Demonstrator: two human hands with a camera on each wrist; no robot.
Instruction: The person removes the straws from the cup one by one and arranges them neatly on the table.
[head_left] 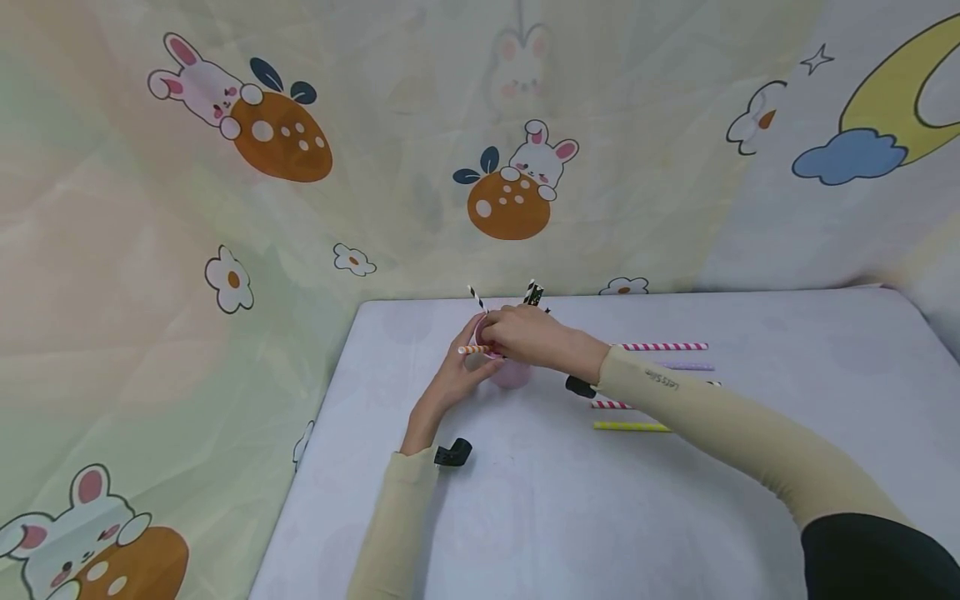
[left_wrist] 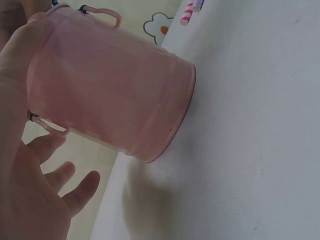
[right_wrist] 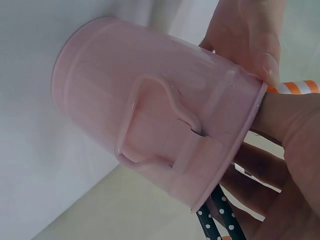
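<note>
A pink metal bucket with wire side handles stands tilted on the table, paper straws sticking out of its mouth. At its left side, my left hand holds the rim, with the thumb along the edge and some fingers spread loose in the left wrist view. My right hand reaches over the mouth, its thumb side inside the rim; whether it pinches anything is hidden. An orange-striped straw leans out toward the left. Dark polka-dot straws and a black-and-white striped straw also stick out.
Right of the bucket lie loose straws: a red-striped one, a purple one, another red-striped one and a yellow one. My right sleeve partly covers them. A printed curtain hangs behind the white table.
</note>
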